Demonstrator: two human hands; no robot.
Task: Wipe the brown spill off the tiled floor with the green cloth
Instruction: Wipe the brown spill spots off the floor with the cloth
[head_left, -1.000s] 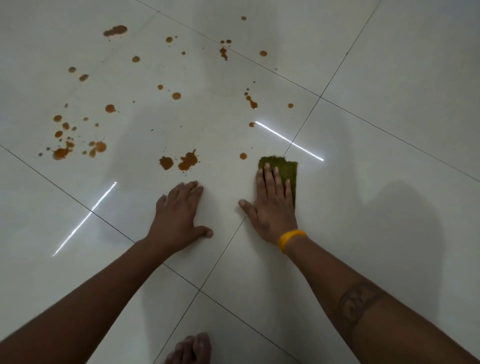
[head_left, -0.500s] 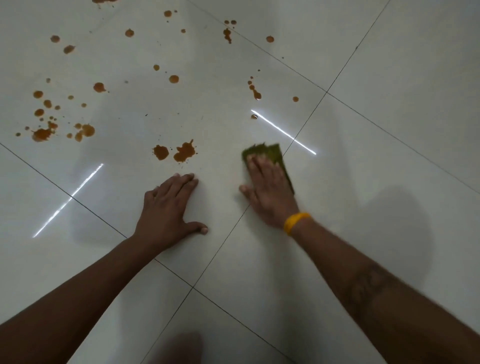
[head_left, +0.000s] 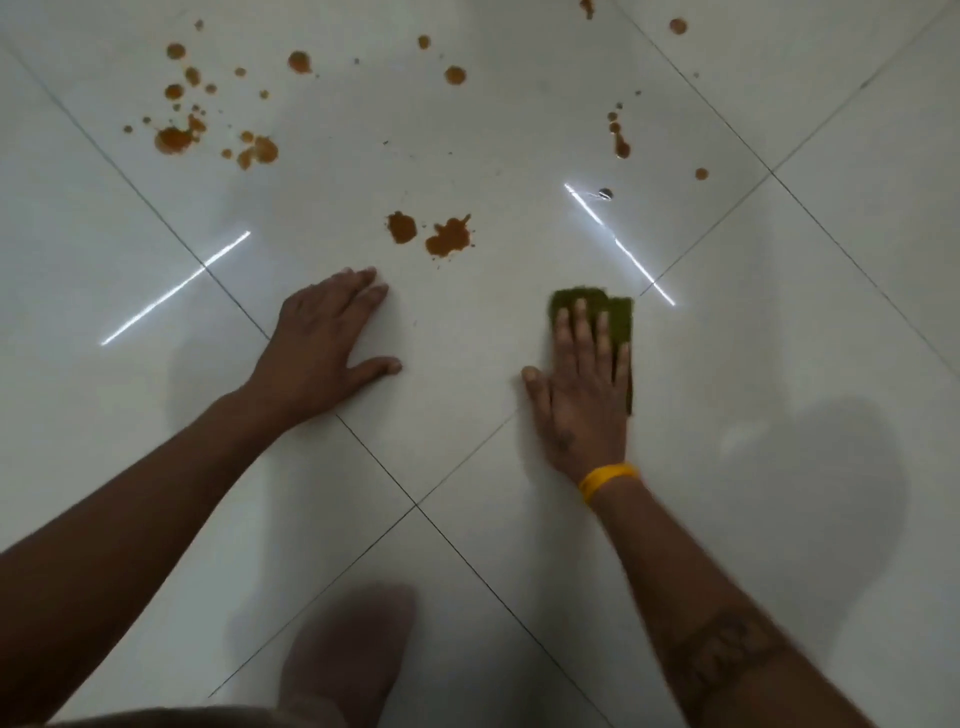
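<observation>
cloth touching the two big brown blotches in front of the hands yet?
No, the green cloth lies flat under the right hand, with bare tile between it and the two brown blotches.

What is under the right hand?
The green cloth, pressed flat on the floor by the right hand. Any spill beneath the cloth is hidden.

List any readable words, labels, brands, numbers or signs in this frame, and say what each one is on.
None can be read.
Dark tattoo on the right forearm: too blurred to tell whether it holds letters.
Small mark on the back of the right hand: too small to read.
Yellow wristband, green cloth, tiled floor: no visible text.
</observation>
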